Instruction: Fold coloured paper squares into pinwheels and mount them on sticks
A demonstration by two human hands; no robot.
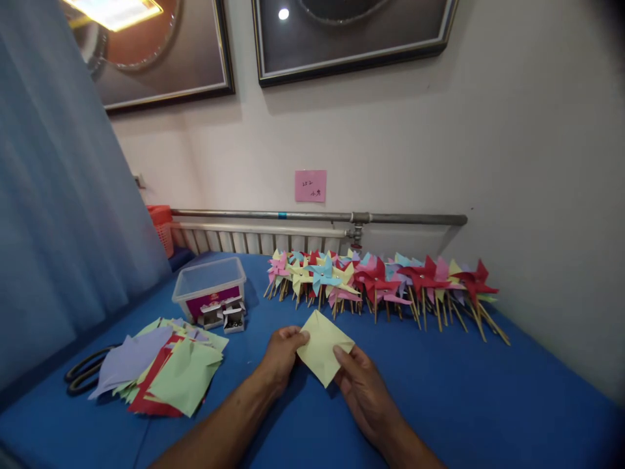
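Observation:
A pale yellow square of paper (324, 346), turned corner-up, is held between both hands just above the blue table. My left hand (284, 355) pinches its left corner, thumb on top. At its right corner my right hand (359, 384) grips with the thumb on top and the fingers beneath. Faint crease lines show on the sheet. Behind it stand many finished paper pinwheels (375, 280) on wooden sticks, in red, pink, yellow, blue and purple. Loose coloured paper sheets (188, 374) lie in a pile to the left of my left arm.
Black-handled scissors (81, 381) lie partly under the paper pile. Small open boxes (234, 319) with tiny metal pieces stand before a clear plastic tub (208, 277). A red basket (163, 228), a radiator (258, 242) and a pipe (415, 219) line the wall. A blue curtain (63, 182) hangs left.

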